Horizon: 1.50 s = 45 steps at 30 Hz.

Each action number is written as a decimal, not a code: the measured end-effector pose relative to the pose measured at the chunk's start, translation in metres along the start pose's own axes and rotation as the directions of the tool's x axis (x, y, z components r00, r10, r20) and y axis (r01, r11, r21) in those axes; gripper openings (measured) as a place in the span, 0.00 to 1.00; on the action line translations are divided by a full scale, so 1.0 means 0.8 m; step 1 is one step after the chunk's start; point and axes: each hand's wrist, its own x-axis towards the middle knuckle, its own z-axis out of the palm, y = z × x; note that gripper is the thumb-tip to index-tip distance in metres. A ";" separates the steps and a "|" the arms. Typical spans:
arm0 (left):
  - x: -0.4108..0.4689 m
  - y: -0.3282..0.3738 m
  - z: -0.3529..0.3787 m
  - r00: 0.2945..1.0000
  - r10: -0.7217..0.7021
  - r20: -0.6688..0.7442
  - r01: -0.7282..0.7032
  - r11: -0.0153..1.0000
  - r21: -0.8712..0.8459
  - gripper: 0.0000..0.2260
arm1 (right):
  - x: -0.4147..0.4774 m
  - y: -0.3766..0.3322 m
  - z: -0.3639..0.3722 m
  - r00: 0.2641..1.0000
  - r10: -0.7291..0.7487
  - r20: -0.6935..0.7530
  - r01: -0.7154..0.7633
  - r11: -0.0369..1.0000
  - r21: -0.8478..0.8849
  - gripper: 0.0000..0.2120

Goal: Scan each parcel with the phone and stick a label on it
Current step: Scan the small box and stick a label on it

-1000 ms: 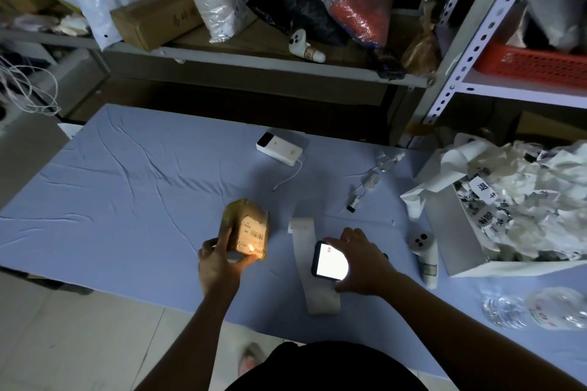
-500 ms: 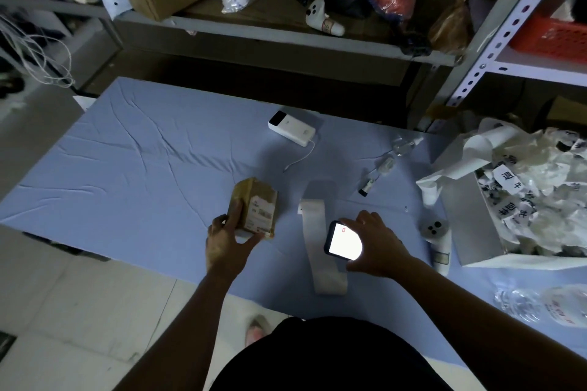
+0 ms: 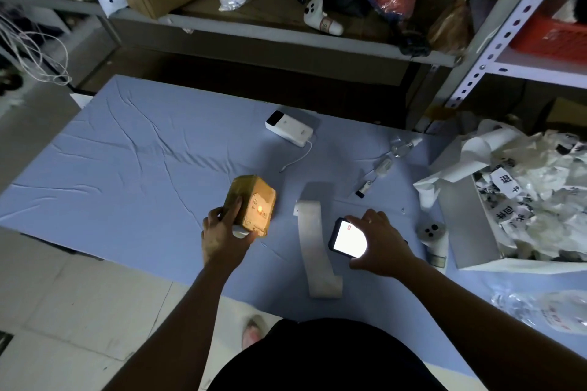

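1. Parcel [image 3: 251, 203] — a small brown carton just left of frame centre, tilted, its printed face turned toward the right of the frame. A bright spot of light falls on that face. Whether its lower edge touches the tabletop [image 3: 127, 168] cannot be told.
2. Left hand [image 3: 222, 232]: grips the carton from below, with the fingers curled round its lower end and one finger lying up the near side.
3. Phone [image 3: 347, 238]: right of centre, screen lit white and facing up. The right hand [image 3: 378, 241] holds it by the edges, fingers curled over its far side.
4. Label strip [image 3: 313, 241]: a white band lying on the tabletop between parcel and phone, running toward the lower frame.
5. Step in hand, by judgement: the scan. It should go best with the printed face held square to the back of the phone and both hands kept steady. The light spot sits on the print, so a slight tilt of the carton may move the glare off the code.
6. Surroundings — a white power bank [image 3: 289, 128] with its cable at upper centre, and an open box of crumpled paper [image 3: 476, 232] at the right edge.
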 end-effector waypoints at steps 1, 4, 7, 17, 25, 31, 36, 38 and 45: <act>0.000 0.000 0.001 1.000 0.001 0.001 -0.001 1.000 -0.011 0.39 | 0.000 0.000 0.000 1.000 -0.004 0.006 0.004 1.000 -0.004 0.47; 0.003 0.002 0.000 1.000 -0.013 0.006 0.013 0.997 -0.070 0.40 | 0.001 -0.001 0.004 1.000 -0.006 0.019 0.006 1.000 0.006 0.48; 0.005 0.004 -0.003 0.999 -0.037 0.021 0.039 0.992 -0.119 0.40 | 0.004 -0.004 0.010 1.000 -0.004 0.015 0.003 1.000 0.030 0.48; -0.003 0.024 0.004 0.978 -0.192 0.084 0.209 0.917 -0.341 0.38 | 0.028 -0.024 0.031 0.998 0.030 0.049 -0.034 0.995 0.091 0.48; 0.002 0.039 -0.003 0.952 -0.159 0.262 0.273 0.827 -0.492 0.32 | 0.015 0.009 0.065 0.953 0.303 0.011 -0.301 0.940 0.161 0.46; 0.008 0.033 -0.008 0.937 -0.159 0.311 0.283 0.868 -0.409 0.32 | 0.026 0.003 0.072 0.951 0.308 -0.030 -0.310 0.948 -0.070 0.42; 0.008 0.021 -0.017 0.930 -0.200 0.309 0.314 0.870 -0.381 0.27 | 0.074 -0.056 0.064 0.972 0.214 -0.097 -0.179 0.942 0.282 0.29; 0.007 0.023 -0.022 0.936 -0.207 0.284 0.299 0.893 -0.337 0.26 | 0.092 -0.079 0.062 0.959 0.262 -0.104 -0.200 0.893 0.404 0.25; 0.010 0.021 -0.046 0.965 -0.195 0.173 0.240 0.923 -0.300 0.21 | 0.121 -0.107 0.067 0.806 0.586 0.082 -0.406 0.448 0.797 0.24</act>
